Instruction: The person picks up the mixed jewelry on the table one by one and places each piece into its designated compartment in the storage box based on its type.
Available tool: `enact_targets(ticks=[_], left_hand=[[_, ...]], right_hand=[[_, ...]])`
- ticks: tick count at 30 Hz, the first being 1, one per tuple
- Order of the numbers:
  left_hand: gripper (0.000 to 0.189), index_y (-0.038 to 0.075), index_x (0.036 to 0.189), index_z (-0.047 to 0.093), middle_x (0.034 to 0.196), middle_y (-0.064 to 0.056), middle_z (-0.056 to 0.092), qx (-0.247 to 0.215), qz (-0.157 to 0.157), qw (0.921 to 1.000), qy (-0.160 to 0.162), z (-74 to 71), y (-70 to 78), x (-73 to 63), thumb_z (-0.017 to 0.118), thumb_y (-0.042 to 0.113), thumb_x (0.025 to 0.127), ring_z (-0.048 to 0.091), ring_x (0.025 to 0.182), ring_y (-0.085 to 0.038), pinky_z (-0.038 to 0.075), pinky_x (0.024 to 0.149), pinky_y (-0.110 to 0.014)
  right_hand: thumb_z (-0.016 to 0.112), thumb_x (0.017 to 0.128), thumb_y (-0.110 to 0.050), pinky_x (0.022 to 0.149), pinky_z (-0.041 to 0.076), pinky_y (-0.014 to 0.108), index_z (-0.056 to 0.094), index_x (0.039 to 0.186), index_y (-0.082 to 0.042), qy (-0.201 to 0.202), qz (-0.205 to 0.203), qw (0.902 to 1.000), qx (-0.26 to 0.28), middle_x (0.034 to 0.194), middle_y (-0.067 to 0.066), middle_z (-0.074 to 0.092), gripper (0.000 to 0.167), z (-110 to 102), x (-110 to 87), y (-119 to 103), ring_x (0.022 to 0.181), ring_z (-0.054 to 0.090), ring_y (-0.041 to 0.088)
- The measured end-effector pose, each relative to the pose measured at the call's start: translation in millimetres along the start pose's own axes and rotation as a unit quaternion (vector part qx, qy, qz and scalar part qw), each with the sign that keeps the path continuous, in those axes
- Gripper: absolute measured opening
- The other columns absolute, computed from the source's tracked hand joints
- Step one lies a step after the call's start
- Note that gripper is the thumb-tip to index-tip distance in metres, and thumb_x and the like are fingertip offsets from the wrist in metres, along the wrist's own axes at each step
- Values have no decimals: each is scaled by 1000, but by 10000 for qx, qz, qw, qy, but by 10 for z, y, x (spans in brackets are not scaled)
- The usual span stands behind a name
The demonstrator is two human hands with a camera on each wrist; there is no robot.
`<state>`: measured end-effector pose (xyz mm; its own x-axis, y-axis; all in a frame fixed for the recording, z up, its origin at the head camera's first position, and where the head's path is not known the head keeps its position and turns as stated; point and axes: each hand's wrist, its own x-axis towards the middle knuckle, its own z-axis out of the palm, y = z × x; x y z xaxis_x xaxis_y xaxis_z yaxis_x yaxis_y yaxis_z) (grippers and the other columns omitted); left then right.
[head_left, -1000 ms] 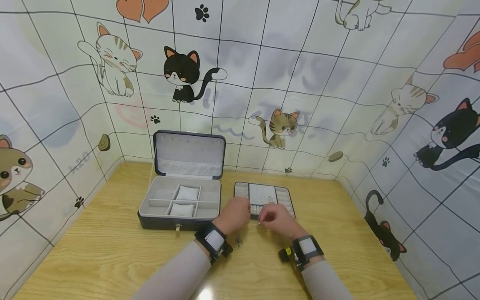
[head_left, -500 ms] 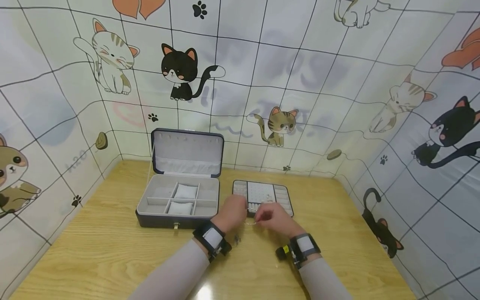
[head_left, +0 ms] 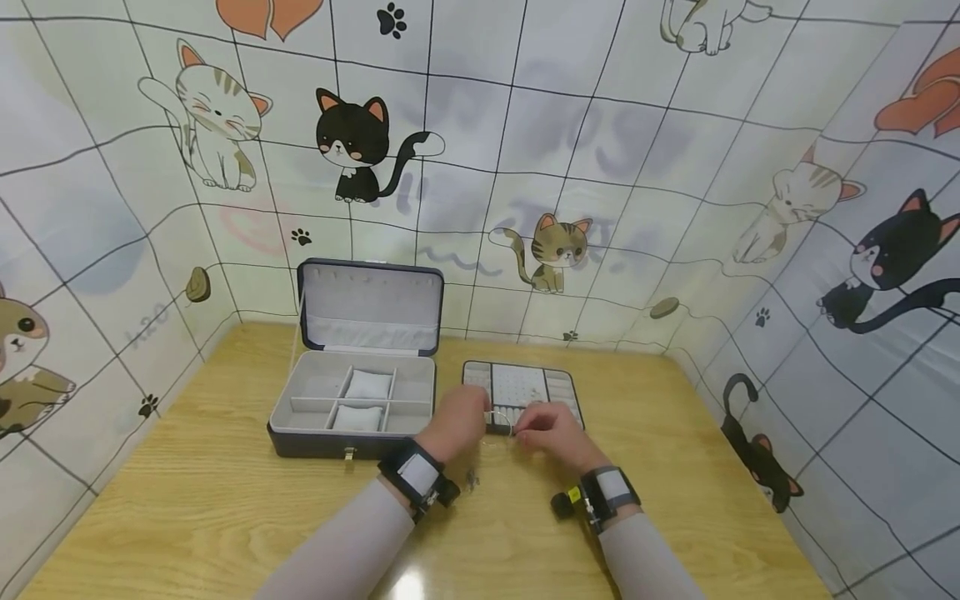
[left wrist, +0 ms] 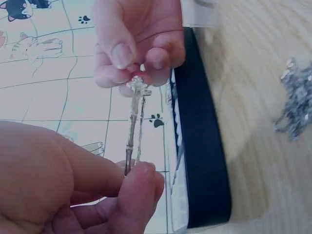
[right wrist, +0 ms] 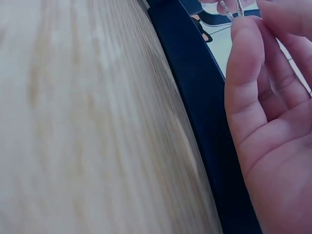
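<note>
A thin silver bracelet [left wrist: 130,136] with bamboo-like segments spans the gap between the two hands. My left hand [head_left: 459,422] pinches its near end between thumb and fingers, as the left wrist view shows. At the other end, by a small flower-like ornament [left wrist: 138,84], my right hand [head_left: 557,437] holds it with thumb and fingertips. Both hands are over the front edge of a dark-rimmed jewelry tray [head_left: 519,385] with a pale lining. On the table near the left wrist lies a small heap of silver jewelry [head_left: 472,479].
An open dark jewelry box [head_left: 315,444] stands left of the tray, its lid [head_left: 371,304] upright. Two white cushions [head_left: 369,384] sit in its compartments. Behind the wooden table [head_left: 187,500] hangs a cat-printed cloth [head_left: 480,125].
The bracelet, hidden a second ago, shows as a loop between the hands and sits higher than half a second ago. The hands have shifted only slightly; the head view drifts a little.
</note>
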<state>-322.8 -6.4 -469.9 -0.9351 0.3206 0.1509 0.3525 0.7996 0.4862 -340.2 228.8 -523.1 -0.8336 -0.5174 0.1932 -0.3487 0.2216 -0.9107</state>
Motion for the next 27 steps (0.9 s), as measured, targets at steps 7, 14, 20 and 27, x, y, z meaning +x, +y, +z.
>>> enact_targets(ticks=[7,14,20,27], left_hand=[[17,6,100,76,101,-9,77,96,-131,9999,7,-224,-102,-4,65,-3,90,71,90,-23,60,85,-39],[21,7,102,78,106,-10,77,-251,-570,9981,-29,-432,-192,-7,64,-3,91,68,92,-24,58,84,-39],[19,8,104,78,105,-8,76,-260,-627,9977,-52,-595,-278,-28,63,2,95,65,85,-20,58,78,-36],[24,7,106,77,111,-9,77,-79,-824,9966,57,-729,-349,-65,60,-4,93,70,98,-24,60,91,-43]], right_hand=[[77,91,-4,81,59,32,76,100,-7,24,106,9999,34,101,11,75,9,16,53,10,87,70,19],[77,92,-5,81,58,31,75,100,-6,40,190,9998,-2,99,6,74,9,19,36,34,86,69,17],[77,93,-8,81,58,30,75,102,-7,45,218,9998,7,100,5,73,9,4,28,31,86,69,18],[75,94,-6,77,60,29,73,104,-1,47,160,9996,240,100,2,73,12,6,16,63,84,69,14]])
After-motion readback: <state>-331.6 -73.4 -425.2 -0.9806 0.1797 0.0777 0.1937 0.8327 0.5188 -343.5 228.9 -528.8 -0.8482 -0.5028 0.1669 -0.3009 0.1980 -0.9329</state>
